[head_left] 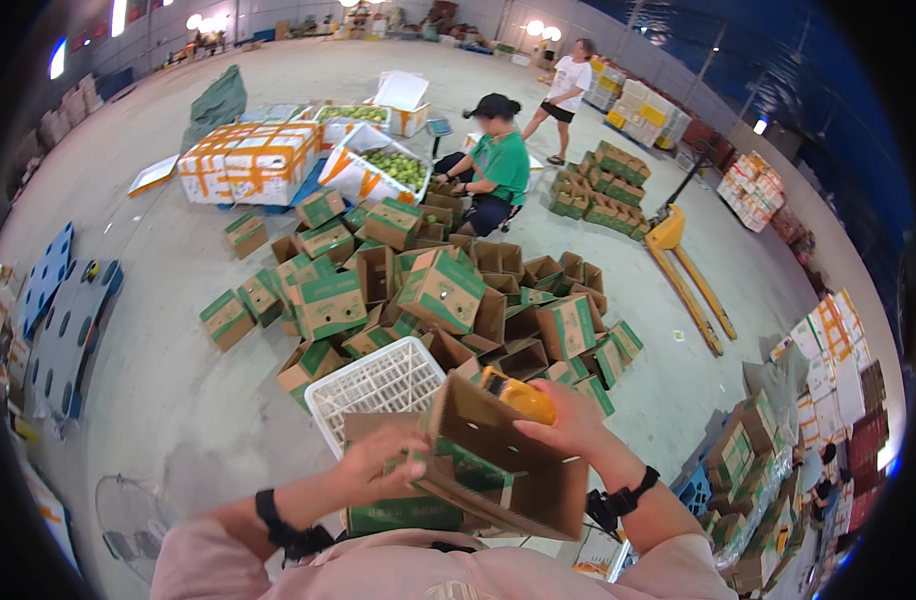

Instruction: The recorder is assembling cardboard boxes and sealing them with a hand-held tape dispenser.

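Note:
In my right hand (568, 415) is a yellow tape dispenser (523, 398), held at the top far edge of an open cardboard box (548, 495). The box is brown inside, tilted in front of my body, with its open side up and green showing within. My left hand (383, 462) is at the left side of this box, its fingers loosely bent and apart, slightly blurred. Whether the fingertips touch the box I cannot tell. Beneath and beside that hand is another brown and green box (403, 515).
A white plastic crate (373, 385) lies just ahead, against a large heap of green and brown boxes (443, 290). Beyond it a person in green (503, 165) crouches by foam boxes of round green fruit (396, 168). A yellow pallet jack (678, 255) stands right; blue pallets (73, 330) lie left.

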{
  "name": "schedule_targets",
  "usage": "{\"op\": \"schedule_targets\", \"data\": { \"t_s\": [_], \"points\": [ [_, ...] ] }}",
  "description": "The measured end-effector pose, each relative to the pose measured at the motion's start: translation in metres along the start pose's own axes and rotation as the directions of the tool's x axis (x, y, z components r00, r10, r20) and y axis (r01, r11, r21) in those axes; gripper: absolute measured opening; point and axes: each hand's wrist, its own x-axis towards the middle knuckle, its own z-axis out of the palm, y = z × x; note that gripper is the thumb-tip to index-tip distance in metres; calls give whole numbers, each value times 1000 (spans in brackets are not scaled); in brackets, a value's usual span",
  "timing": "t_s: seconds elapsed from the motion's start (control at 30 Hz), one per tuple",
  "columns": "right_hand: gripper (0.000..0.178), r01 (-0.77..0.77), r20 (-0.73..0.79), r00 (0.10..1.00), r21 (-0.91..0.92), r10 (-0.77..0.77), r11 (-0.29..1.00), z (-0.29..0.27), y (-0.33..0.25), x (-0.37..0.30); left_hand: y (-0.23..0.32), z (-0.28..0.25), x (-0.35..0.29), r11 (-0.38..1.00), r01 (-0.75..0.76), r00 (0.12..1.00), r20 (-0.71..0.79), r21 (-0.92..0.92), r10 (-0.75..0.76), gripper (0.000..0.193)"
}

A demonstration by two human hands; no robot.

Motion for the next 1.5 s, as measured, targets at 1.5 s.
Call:
{"op": "schedule_targets", "data": {
  "t_s": [1.5],
  "points": [
    [57,-113,86,963,989,256,95,61,-2,-30,-69,-26,52,698,430,900,-210,573,-382,74]
  ]
}}
